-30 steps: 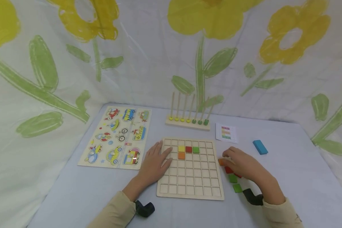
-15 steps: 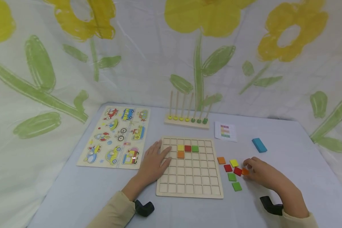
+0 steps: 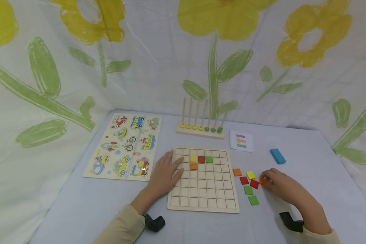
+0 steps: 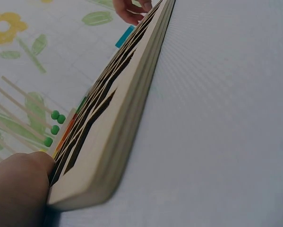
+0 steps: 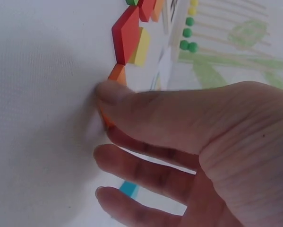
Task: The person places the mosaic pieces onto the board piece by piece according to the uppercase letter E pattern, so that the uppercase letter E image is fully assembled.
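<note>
A wooden grid board (image 3: 202, 203) lies in the middle of the table, with yellow (image 3: 194, 158), red (image 3: 201, 159), green (image 3: 208, 159) and orange tiles (image 3: 193, 165) set in its upper squares. My left hand (image 3: 164, 173) rests on the board's left side, fingers spread. To the right of the board, my right hand (image 3: 282, 185) pinches a loose orange tile (image 5: 116, 74) between thumb and index finger, at the table surface. The other fingers are apart from it in the right wrist view. Close by lie a yellow tile (image 3: 250, 175) and a red tile (image 3: 254, 183).
More loose tiles lie beside the board: orange (image 3: 237, 172), red (image 3: 244, 180) and green (image 3: 253, 200). A blue block (image 3: 277, 156) and a pattern card (image 3: 242, 141) sit farther back. Behind the board stands a peg-and-bead rack (image 3: 200, 130); a vehicle puzzle (image 3: 125, 145) lies at left.
My right hand has moved right, from the board's edge over the loose tiles to the orange tile at their right end. That left the other tiles uncovered. The left hand stays put.
</note>
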`<state>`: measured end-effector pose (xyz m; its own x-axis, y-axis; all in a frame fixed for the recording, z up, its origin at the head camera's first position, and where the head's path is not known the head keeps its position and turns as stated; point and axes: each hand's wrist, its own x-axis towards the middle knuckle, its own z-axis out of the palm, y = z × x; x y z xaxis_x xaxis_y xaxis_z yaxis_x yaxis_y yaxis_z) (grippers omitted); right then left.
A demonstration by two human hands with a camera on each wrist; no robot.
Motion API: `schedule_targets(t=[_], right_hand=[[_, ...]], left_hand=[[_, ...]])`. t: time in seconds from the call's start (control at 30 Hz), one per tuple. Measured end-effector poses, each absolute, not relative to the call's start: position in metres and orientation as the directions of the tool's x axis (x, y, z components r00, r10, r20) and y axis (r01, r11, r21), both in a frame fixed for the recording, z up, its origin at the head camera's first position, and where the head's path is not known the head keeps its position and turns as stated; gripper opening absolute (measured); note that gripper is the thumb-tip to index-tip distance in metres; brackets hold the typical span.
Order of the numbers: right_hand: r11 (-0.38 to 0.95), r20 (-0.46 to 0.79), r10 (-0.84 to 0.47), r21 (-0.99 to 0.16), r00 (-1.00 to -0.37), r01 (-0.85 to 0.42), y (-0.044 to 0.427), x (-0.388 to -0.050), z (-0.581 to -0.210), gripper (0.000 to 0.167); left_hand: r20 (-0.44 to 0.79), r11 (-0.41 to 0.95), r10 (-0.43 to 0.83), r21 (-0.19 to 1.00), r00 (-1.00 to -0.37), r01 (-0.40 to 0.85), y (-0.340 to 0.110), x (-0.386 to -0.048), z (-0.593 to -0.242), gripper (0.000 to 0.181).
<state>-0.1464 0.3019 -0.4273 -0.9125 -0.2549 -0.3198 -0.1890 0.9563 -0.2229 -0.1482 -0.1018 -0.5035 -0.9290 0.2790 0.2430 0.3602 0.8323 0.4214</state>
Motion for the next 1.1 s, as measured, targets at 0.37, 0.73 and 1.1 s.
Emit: schedule_targets(t=[0.37,0.73,1.1], right_hand=[[0.949,-0.232,-0.290,-0.197,-0.928,-0.247,0.292,-0.151,-0.423,0.028],[0.890,-0.163,-0.419,-0.271,-0.893,-0.368,0.226,-0.160,-0.415,0.022],[0.719,0.071,-0.682,-0.116,-0.728,-0.685,0.166,-0.168,-0.426,0.017]], left_hand=[[0.252,0.830,0.276,0.425,-0.928,0.362,-0.101,-0.147,-0.503,0.047],[0.232,0.831,0.278,0.429,-0.932,0.354,-0.102,-0.149,-0.505,0.048],[0.242,0.831,0.278,0.424,-0.929,0.359,-0.101,-0.147,-0.502,0.047]])
